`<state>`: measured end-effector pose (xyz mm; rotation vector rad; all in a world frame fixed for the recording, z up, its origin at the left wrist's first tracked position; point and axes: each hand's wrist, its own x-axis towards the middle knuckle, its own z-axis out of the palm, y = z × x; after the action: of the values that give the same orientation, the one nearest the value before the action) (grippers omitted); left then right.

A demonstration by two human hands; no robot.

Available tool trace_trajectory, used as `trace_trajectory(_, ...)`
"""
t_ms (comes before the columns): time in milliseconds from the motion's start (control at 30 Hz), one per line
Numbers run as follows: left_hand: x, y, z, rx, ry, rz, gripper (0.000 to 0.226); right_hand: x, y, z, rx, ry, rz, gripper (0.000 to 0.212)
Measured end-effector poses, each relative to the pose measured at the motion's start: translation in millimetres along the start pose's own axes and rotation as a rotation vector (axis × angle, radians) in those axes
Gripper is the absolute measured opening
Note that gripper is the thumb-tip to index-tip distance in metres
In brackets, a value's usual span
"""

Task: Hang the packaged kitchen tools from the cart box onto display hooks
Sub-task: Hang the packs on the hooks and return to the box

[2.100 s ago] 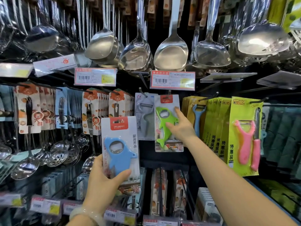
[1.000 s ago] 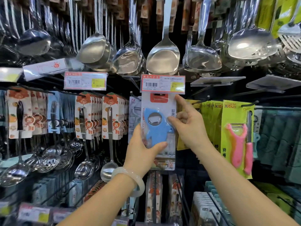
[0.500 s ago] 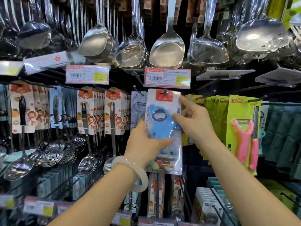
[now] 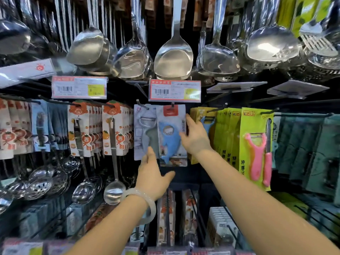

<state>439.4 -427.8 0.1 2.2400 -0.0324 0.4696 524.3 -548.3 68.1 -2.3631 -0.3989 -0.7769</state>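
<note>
Blue opener pack hangs on a display hook at frame centre, just under a price tag. We note the right hand with straight fingers touching the pack's right edge — nothing gripped. Left hand spread below the pack, thumb out — whether its fingertips touch, we cannot tell.

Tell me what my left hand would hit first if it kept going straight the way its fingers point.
Probably the grey peeler pack: the left hand points up at its lower edge, beside the blue opener pack. Depth is unclear, so they may already touch.
</note>
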Motion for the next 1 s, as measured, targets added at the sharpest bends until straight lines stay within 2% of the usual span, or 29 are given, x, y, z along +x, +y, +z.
trace_trajectory(100, -7, -6, 21, 0.178, -0.036, 0.081, 0.093, -34, 5, -2, -0.106, -0.075, 0.02, 0.059)
trace_trajectory(233, -21, 10, 66, 0.319, -0.105, 0.228, 0.084, -110, 33, -20, -0.156, -0.147, -0.057, 0.05)
trace_trajectory(367, -53, 46, 123, 0.356, -0.256, 0.451, 0.081, -190, 91, -65, -0.276, -0.065, 0.018, 0.049)
trace_trajectory(533, -129, 118, 207, 0.422, -0.499, 0.656, 0.081, -280, 184, -159, -0.646, -0.23, 0.295, 0.063)
trace_trajectory(733, -230, 230, 315, 0.467, -0.697, 0.793, 0.084, -395, 263, -292, -0.849, -0.296, 0.635, 0.069)
trace_trajectory(1000, -375, 364, 455, 0.401, -0.92, 0.975, 0.085, -550, 341, -455, -0.851, -0.262, 0.967, 0.067)
